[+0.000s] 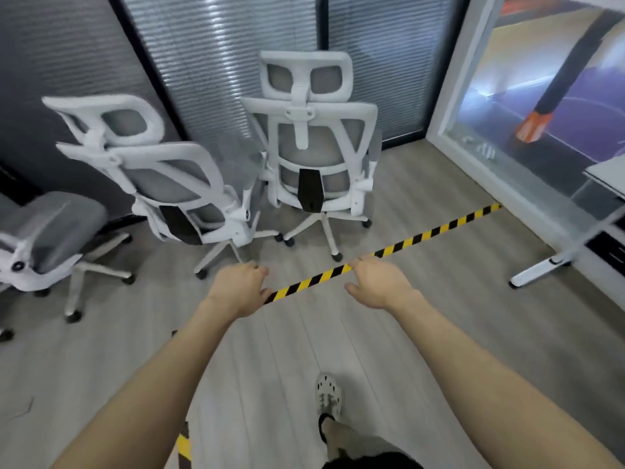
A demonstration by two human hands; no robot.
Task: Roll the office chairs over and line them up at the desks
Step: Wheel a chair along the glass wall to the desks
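Three white-framed office chairs with grey mesh stand ahead by the wall. One upright chair [316,140] is at centre, its back toward me. A second chair [169,177] leans beside it on the left. A third chair [50,231] sits at the far left edge. My left hand [240,287] and my right hand [378,282] reach forward with arms outstretched, fingers loosely bent, holding nothing. Both hands are short of the chairs and touch neither. A white desk [575,245] shows at the right edge, with only a leg and corner in view.
Yellow-and-black hazard tape [422,236] runs diagonally across the grey wood floor in front of the chairs. Dark frosted glass panels [216,62] close off the back. A glass wall [541,79] lies at right. My foot [328,397] is below.
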